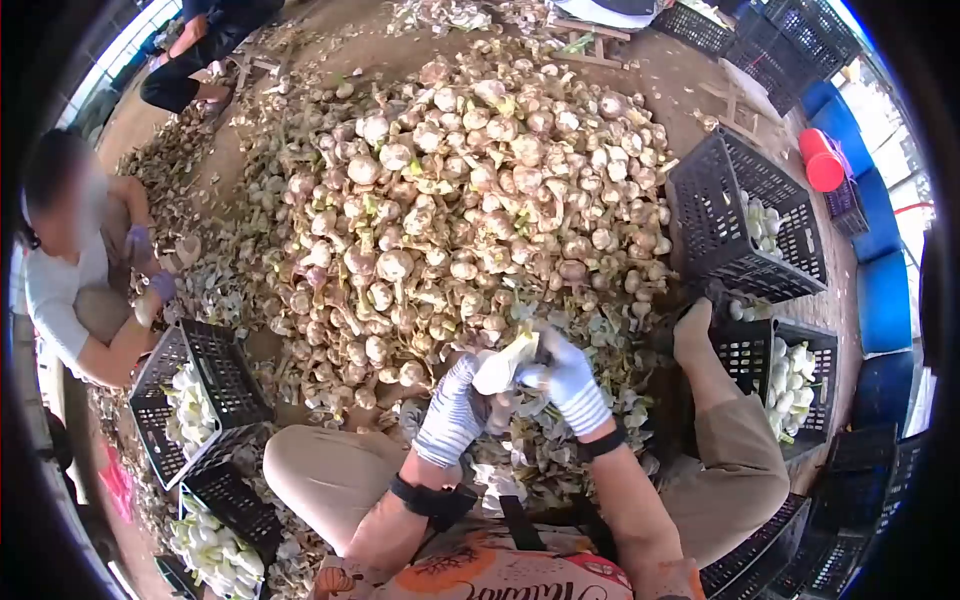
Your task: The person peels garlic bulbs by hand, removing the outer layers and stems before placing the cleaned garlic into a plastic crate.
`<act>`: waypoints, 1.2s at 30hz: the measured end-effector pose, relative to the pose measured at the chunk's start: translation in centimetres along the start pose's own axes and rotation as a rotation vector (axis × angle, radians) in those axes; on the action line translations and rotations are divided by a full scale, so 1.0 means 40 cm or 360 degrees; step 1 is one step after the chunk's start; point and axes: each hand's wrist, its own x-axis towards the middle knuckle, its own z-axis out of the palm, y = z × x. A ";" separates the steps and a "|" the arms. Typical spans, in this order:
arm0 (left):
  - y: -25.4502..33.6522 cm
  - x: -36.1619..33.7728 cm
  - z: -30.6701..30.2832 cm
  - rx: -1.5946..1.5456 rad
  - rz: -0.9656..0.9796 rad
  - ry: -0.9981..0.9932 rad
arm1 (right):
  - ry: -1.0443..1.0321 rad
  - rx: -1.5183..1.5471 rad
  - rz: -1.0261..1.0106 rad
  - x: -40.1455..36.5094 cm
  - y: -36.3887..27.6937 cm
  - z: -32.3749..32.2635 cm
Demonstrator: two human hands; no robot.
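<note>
Both of my hands wear striped gloves and meet in front of my lap, at the near edge of a big heap of garlic bulbs [520, 180]. Between them is a pale, peeled garlic bulb [508, 365]. My left hand [455, 410] is closed round the bulb's lower left side. On the right, my right hand [570, 385] has its fingers bent at the bulb's other side, with a small dark object at the fingertips that I cannot make out. Loose garlic skins [510, 455] lie below both hands.
Black crates with peeled garlic stand at the left [235, 375] and right [735, 215], another crate [830, 350] beside my foot. A gloved co-worker [75, 270] sits at the left; another person [195, 60] is at the top left. A red container [822, 160] is far right.
</note>
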 end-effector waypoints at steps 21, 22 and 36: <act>-0.007 0.012 -0.021 0.0501 0.0465 0.0002 | 0.0245 0.0806 0.0572 -0.076 0.037 -0.011; -0.007 0.010 -0.016 0.0505 0.0461 -0.0008 | 0.0361 0.0624 0.0527 -0.076 0.032 -0.012; -0.003 0.032 -0.124 0.3000 0.0783 -0.0074 | 0.0890 0.1685 0.1010 -0.059 -0.004 -0.089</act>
